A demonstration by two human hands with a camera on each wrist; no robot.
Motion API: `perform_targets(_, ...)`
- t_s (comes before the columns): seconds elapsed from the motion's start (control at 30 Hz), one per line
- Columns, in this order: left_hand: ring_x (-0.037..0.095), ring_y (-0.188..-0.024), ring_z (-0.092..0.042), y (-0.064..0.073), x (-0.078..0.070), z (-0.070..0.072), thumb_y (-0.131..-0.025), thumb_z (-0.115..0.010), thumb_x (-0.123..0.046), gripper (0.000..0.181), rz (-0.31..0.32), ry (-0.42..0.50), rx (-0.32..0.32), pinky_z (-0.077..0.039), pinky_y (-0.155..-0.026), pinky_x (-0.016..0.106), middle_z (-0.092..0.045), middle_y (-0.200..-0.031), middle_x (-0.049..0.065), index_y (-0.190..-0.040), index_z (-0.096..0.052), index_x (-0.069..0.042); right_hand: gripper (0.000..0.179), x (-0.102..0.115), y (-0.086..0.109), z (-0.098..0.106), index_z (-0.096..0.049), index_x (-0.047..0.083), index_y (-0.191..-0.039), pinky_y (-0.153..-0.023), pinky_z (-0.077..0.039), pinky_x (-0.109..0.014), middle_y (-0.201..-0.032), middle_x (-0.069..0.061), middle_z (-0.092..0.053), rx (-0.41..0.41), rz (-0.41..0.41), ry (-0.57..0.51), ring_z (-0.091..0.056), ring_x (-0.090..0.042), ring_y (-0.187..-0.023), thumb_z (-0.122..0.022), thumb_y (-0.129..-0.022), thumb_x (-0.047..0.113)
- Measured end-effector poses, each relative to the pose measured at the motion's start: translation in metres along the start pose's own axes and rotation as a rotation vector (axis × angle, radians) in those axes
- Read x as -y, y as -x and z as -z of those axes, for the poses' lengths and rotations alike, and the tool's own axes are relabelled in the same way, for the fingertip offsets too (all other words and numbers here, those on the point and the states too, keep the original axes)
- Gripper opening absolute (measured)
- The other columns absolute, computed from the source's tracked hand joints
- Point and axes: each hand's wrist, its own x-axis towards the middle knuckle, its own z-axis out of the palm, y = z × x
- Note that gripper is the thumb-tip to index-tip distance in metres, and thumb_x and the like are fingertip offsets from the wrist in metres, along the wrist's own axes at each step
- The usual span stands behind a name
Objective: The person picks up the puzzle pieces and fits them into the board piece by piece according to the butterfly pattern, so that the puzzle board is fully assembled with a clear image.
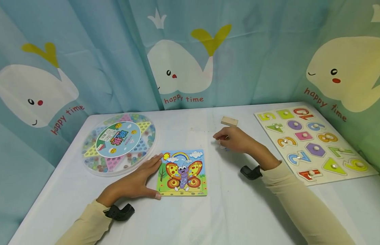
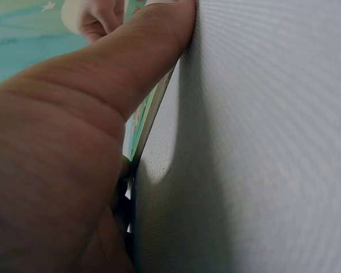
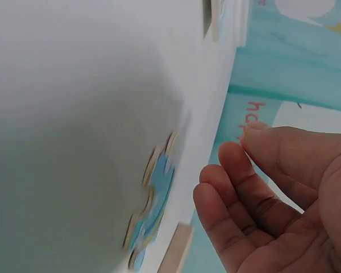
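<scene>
A square butterfly puzzle (image 1: pixel 184 173) lies flat on the table. Against its left side rests my left hand (image 1: pixel 138 180), fingers stretched toward the upper left corner and thumb at the lower left one. In the left wrist view the thumb (image 2: pixel 142 51) lies along the puzzle's thin edge. My right hand (image 1: pixel 234 139) hovers right of the puzzle, fingers loosely bent and thumb near the index fingertip; I see nothing between them. Under it sits a blue jigsaw piece (image 3: pixel 159 193), mostly hidden in the head view. Just beyond the hand lies a small wooden block (image 1: pixel 229 121).
At the left stands a round board game (image 1: pixel 141 160) with coloured marbles under a clear cover. A wooden number and shape board (image 1: pixel 288 136) with knobs covers the right side. A blue curtain (image 1: pixel 116 68) with whales hangs behind the white table (image 1: pixel 190 224).
</scene>
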Motion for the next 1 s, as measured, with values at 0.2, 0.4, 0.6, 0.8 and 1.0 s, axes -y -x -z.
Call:
perform_targets(0.2,0.024,-0.148,0.0,0.0,0.001,0.001,-0.072,-0.075,-0.064,0.117,0.001,-0.006,-0.001,-0.013,-0.115,0.051,-0.001,-0.163,-0.003,-0.155,-0.018,-0.005,0.024,-0.01,0.005,0.008,-0.069,-0.006,-0.111,-0.086,-0.05,-0.043,-0.106,-0.014,-0.068,-0.013,-0.021,0.018,-0.062,-0.028,-0.101,-0.058,-0.09,-0.005)
perform_targets(0.4,0.023,-0.148,0.0,0.0,0.0,0.001,-0.072,-0.075,-0.064,0.117,-0.005,-0.008,-0.003,-0.012,-0.115,0.051,-0.001,-0.163,-0.002,-0.155,-0.018,-0.005,0.026,-0.02,0.011,0.013,-0.067,-0.009,-0.113,-0.086,-0.05,-0.045,-0.109,-0.019,-0.068,-0.015,-0.021,0.032,-0.062,-0.033,-0.104,-0.059,-0.088,-0.005)
perform_targets(0.6,0.024,-0.148,0.0,-0.001,0.001,0.0,-0.072,-0.075,-0.064,0.117,-0.01,-0.011,0.001,-0.012,-0.115,0.051,0.0,-0.163,-0.001,-0.155,-0.017,-0.005,0.028,-0.029,0.016,0.015,-0.066,-0.009,-0.114,-0.086,-0.049,-0.047,-0.112,-0.021,-0.066,-0.023,-0.033,0.06,-0.06,-0.035,-0.105,-0.062,-0.088,-0.003)
perform_targets(0.8,0.024,-0.148,0.0,-0.001,0.001,0.0,-0.072,-0.074,-0.065,0.117,-0.015,-0.018,-0.006,-0.012,-0.115,0.051,-0.001,-0.163,-0.001,-0.155,-0.018,-0.004,0.032,-0.032,0.015,0.01,-0.065,-0.011,-0.117,-0.091,-0.046,-0.05,-0.115,-0.024,-0.064,-0.019,-0.021,0.093,-0.057,-0.038,-0.11,-0.065,-0.085,-0.005)
perform_targets(1.0,0.024,-0.147,0.0,-0.001,0.001,0.0,-0.072,-0.074,-0.065,0.118,-0.013,-0.014,-0.004,-0.012,-0.115,0.051,-0.001,-0.163,-0.001,-0.155,-0.017,-0.005,0.037,-0.033,0.015,0.006,-0.064,-0.011,-0.118,-0.092,-0.045,-0.05,-0.115,-0.024,-0.063,-0.013,-0.004,0.146,-0.056,-0.039,-0.11,-0.069,-0.082,-0.005)
